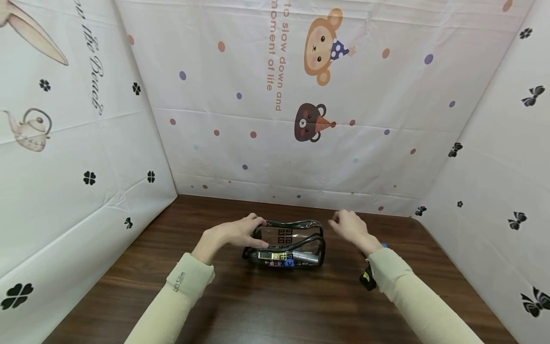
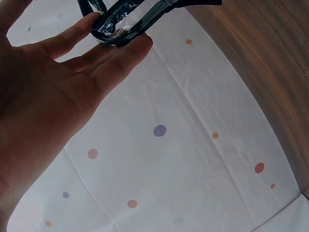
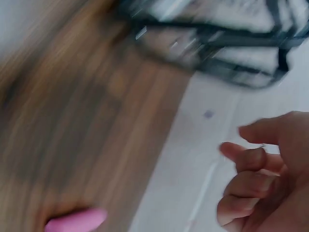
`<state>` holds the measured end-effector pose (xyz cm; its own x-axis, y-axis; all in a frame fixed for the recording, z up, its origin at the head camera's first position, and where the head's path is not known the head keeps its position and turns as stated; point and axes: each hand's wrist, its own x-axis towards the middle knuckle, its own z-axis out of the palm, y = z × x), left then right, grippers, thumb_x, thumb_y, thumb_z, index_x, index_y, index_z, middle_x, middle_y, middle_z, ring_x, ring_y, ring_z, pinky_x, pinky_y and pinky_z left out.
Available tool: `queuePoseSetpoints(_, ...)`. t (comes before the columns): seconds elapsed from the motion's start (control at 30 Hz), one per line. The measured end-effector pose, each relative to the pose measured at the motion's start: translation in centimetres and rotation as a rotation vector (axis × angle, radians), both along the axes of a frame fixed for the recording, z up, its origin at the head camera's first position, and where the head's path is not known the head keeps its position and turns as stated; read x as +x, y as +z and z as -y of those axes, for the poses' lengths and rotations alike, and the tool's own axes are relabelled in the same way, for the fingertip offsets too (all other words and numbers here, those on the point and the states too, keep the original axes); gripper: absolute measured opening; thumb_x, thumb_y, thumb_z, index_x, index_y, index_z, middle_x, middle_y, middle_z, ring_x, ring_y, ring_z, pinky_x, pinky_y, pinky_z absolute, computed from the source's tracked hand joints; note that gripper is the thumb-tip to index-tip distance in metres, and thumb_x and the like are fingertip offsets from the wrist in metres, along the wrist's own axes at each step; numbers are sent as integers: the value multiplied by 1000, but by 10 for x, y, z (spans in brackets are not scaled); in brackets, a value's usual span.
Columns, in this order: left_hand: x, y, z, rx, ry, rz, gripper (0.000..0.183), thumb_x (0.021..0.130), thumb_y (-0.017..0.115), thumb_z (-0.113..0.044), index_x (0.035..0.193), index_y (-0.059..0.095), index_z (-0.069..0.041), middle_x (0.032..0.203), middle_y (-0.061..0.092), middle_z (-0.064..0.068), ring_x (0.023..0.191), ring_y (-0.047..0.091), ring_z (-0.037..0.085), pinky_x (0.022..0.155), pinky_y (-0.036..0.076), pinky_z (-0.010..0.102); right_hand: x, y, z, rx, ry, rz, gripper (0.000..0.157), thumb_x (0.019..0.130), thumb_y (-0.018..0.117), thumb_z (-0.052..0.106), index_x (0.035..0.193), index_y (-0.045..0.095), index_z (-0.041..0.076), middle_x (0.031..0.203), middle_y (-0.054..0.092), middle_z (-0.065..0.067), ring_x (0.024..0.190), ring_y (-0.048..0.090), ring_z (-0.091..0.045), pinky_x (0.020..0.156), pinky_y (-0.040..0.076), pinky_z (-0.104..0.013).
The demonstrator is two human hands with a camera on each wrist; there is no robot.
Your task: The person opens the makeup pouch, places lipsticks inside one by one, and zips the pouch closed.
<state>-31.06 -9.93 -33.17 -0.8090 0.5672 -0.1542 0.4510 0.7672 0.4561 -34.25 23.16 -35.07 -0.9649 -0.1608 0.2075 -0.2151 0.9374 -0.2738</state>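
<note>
head: from above, forward and down over table (image 1: pixel 266 306) | left wrist: close by left hand (image 2: pixel 63 82), rolled, facing dotted wall (image 2: pixel 159 96) | right wrist: close by right hand (image 3: pixel 265 179), tilted | all share bag (image 1: pixel 296 239)

"slow down", "moment of life" on backdrop (image 1: pixel 275 119), "Beach" on sidewall (image 1: pixel 73 114), "TRAV" on pouch (image 1: pixel 285 238)

Pale yellow-green sleeves
The left sleeve (image 1: pixel 156 313) and right sleeve (image 1: pixel 429 306) end in broad matching cuffs; small dark lettering (image 1: pixel 179 282) marks the left cuff (image 1: pixel 195 277).
</note>
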Motion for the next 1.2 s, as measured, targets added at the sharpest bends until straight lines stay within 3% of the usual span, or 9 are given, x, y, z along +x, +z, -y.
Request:
queuePoseSetpoints(0.17, -1, 1, 0, -4, -7, 1, 65, 92, 63, -44, 144, 40, -11, 139, 40, 15, 120, 50, 25, 97, 44, 47, -1, -14, -39, 120, -116, 148, 23, 87, 66, 26, 92, 68, 3, 89, 69, -16, 76, 65, -31, 59, 49, -46)
queuePoseSetpoints(0.3, -1, 2, 0, -8, -3, 2, 65, 92, 63, -44, 144, 40, -11, 139, 40, 14, 121, 50, 25, 98, 44, 47, -3, -21, -60, 185, -163, 240, 22, 85, 65, 22, 89, 64, 1, 94, 68, -21, 80, 66, -34, 63, 50, -50)
queuePoseSetpoints(0.4, -2, 3, 0, -5, -1, 4, 65, 92, 63, -44, 144, 40, -11, 139, 40, 14, 120, 50, 25, 98, 44, 47, -2, -24, -70, 213, -172, 288, 16, 86, 62, 18, 81, 60, 3, 88, 68, -18, 72, 63, -29, 62, 49, -47)
queuePoseSetpoints(0.6, -1, 2, 0, -9, -12, 6, 65, 93, 62, -42, 144, 40, -10, 139, 39, 14, 122, 49, 26, 99, 43, 48, 2, -32, -77, 216, -179, 359, 31, 86, 59, 17, 59, 65, 3, 64, 63, -11, 42, 59, -22, 51, 45, -35)
queuePoseSetpoints(0.73, -1, 1, 0, -23, -9, 3, 64, 92, 63, -43, 144, 40, -11, 140, 39, 12, 123, 49, 26, 99, 43, 48, 5, -40, -80, 185, -178, 370, 29, 82, 63, 16, 56, 65, 5, 63, 61, -10, 39, 56, -20, 46, 44, -34)
queuePoseSetpoints(0.9, 0, 0, -1, -18, 6, 3, 64, 92, 63, -43, 144, 40, -13, 141, 38, 11, 124, 49, 25, 101, 43, 47, 6, -46, -81, 136, -168, 364, 24, 79, 69, 18, 59, 64, 5, 62, 63, -8, 49, 57, -21, 47, 44, -33)
queuePoseSetpoints(1.2, -1, -1, -1, -13, 8, 2, 65, 91, 63, -44, 143, 41, -13, 139, 40, 11, 121, 50, 24, 98, 44, 46, 2, -39, -72, 115, -156, 311, 28, 74, 77, 22, 80, 57, 4, 77, 60, -8, 69, 54, -22, 57, 43, -37)
